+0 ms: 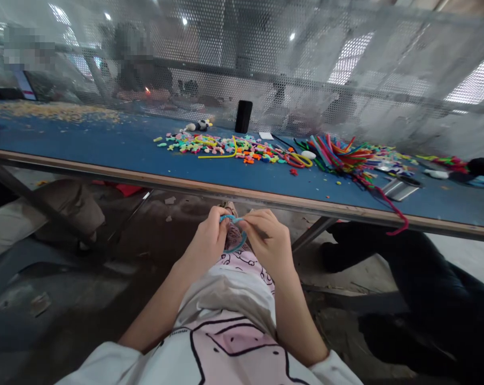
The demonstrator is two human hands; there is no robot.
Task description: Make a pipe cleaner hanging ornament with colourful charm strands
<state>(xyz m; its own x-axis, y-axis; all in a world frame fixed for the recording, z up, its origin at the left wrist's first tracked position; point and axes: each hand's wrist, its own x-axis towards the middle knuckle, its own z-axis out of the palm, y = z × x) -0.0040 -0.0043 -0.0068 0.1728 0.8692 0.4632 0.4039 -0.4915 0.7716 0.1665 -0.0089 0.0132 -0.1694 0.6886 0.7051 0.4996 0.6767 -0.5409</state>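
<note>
A light blue pipe cleaner (pixel 237 248), bent into a loop, is held between my two hands above my lap. My left hand (pixel 209 238) pinches it at the upper left of the loop. From the other side, the thumb and fingers of my right hand (pixel 271 239) close on it near a small twist at the top. The lower part of the loop hangs below my fingers. Both hands are in front of the table edge, lower than the tabletop.
The blue table (pixel 138 147) carries a pile of small colourful twisted pieces (pixel 210 143), a bundle of pipe cleaners (pixel 338 152), a metal can (pixel 400 187) and a black upright block (pixel 243 116). Perforated metal mesh (pixel 210 53) stands behind. Other people's legs (pixel 410 267) are at both sides.
</note>
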